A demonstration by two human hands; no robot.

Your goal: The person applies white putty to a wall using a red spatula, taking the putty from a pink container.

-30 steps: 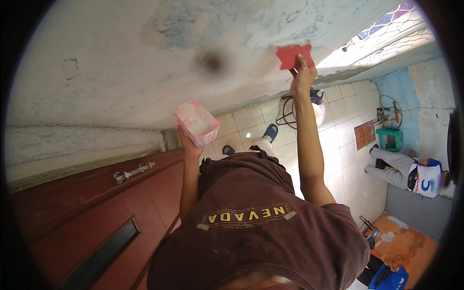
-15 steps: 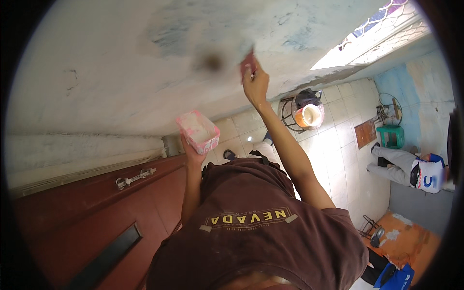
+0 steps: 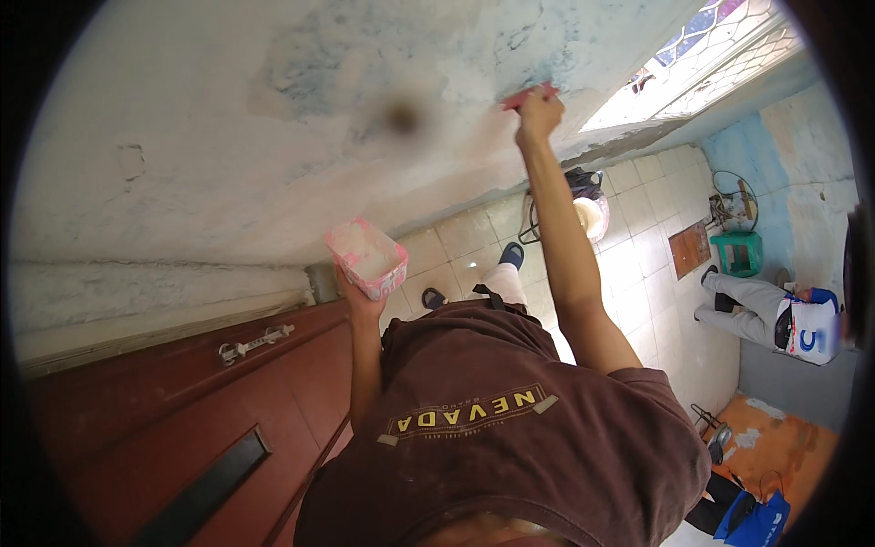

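Observation:
My right hand [image 3: 540,118] is closed around a red putty scraper [image 3: 529,97], whose flat blade lies at the wall [image 3: 383,55]. White filler covers much of that wall, with bluish patches showing through near the scraper. Lower and to the left, my left hand [image 3: 363,296] grips a pink rectangular tub [image 3: 369,260] by its underside and near wall. Pale paste coats the inside of the tub, and smears run over its rim. Some of the left fingers are hidden behind the tub.
A bucket of pale material [image 3: 591,217] stands beyond my right forearm, partly hidden by it. The red-brown door [image 3: 182,401] is at lower left. A barred window [image 3: 702,64] is upper right. Near a green stool [image 3: 736,253] a person [image 3: 775,314] stands on the right.
My right hand has moved right along the wall with the scraper, which has turned from upright to nearly level. The tub in my left hand has shifted slightly left and down.

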